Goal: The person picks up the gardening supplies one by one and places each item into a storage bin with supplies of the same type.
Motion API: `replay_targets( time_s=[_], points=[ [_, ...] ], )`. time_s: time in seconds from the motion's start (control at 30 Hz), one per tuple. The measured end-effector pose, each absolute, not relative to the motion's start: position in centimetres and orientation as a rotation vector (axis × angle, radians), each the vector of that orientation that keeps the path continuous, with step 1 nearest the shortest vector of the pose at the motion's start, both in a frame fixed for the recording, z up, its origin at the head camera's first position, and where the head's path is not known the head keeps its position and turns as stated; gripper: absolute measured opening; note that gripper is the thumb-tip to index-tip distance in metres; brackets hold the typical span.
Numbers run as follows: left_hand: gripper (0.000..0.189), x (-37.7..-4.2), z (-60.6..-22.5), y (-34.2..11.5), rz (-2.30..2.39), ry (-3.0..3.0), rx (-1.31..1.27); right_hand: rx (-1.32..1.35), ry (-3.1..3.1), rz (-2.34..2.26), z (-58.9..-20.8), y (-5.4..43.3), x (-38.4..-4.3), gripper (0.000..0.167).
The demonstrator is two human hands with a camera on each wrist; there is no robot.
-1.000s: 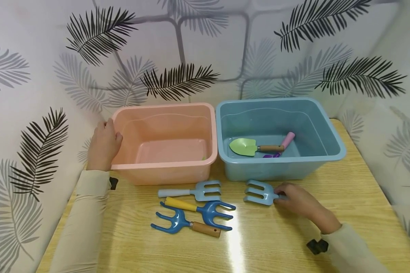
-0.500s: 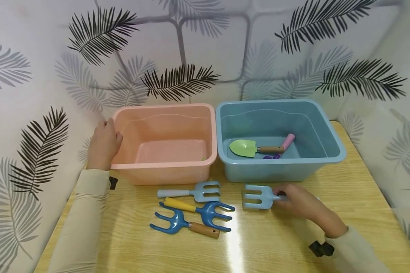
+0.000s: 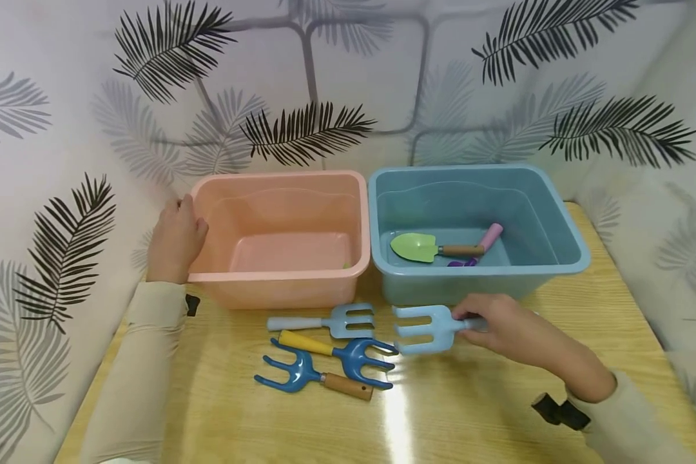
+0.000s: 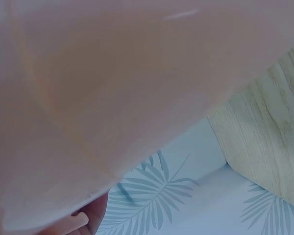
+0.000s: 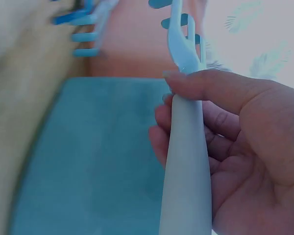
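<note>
My right hand (image 3: 499, 325) pinches a light blue hand fork (image 3: 426, 329) near the neck, raised above the table with its tines pointing left. In the right wrist view its pale handle (image 5: 186, 171) runs back under the thumb, the fingers behind it. My left hand (image 3: 176, 240) grips the left rim of a pink plastic tub (image 3: 278, 293). On the table in front of the tub lie a second light blue fork (image 3: 350, 321), a blue fork with a yellow handle (image 3: 307, 342) and a blue fork with a wooden handle (image 3: 345, 386).
A blue tub (image 3: 458, 283) stands right beside the pink one. Inside it, a green trowel (image 3: 415, 247) with a wooden handle lies across a purple tool with a pink handle (image 3: 490, 236). A small green bit shows in the pink tub. Leaf-patterned cloth (image 3: 359, 77) rises behind the wooden table (image 3: 267, 425).
My right hand has lifted the light blue fork off the table and moved it left, toward the other forks. My left hand has stayed on the pink tub's rim.
</note>
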State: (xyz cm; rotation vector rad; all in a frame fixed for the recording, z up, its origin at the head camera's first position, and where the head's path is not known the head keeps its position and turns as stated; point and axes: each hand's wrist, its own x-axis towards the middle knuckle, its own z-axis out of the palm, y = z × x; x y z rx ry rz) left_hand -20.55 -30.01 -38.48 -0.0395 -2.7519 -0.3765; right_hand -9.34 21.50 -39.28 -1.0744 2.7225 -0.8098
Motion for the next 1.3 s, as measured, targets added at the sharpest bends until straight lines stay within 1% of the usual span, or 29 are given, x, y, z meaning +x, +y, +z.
replay_targets(
  time_s=[0.3, 0.4, 0.53, 0.63, 0.9, 1.13, 1.3],
  points=[
    [0.038, -20.8, -38.4, -29.8, -0.365, -2.745, -0.05, -1.377, 2.766, -0.881, -32.9, 18.9, -11.5, 0.022],
    [0.036, -20.7, -38.4, -29.9, -0.367, -2.733, -0.054, -1.402, 2.79, -0.897, -30.9, 17.6, -12.6, 0.02],
    [0.036, -20.8, -38.2, -29.9, -0.362, -2.719, -0.058, -1.324, 2.795, -0.93, -29.3, 15.9, -14.3, 0.018],
    [0.037, -20.8, -38.2, -29.9, -0.36, -2.733, -0.046, -1.286, 2.773, -0.951, -28.8, 14.5, -15.9, 0.019],
    [0.039, -20.8, -38.6, -30.0, -0.371, -2.747, -0.042, -1.34, 2.74, -0.953, -28.1, 10.7, -19.5, 0.019],
    [0.042, -20.8, -38.6, -29.9, -0.365, -2.742, -0.036, -1.358, 2.729, -0.903, -28.4, 8.3, -21.5, 0.016],
    [0.041, -20.8, -38.5, -29.9, -0.361, -2.744, -0.034, -1.287, 2.689, -0.898, -28.8, 6.9, -22.4, 0.021]
  ],
)
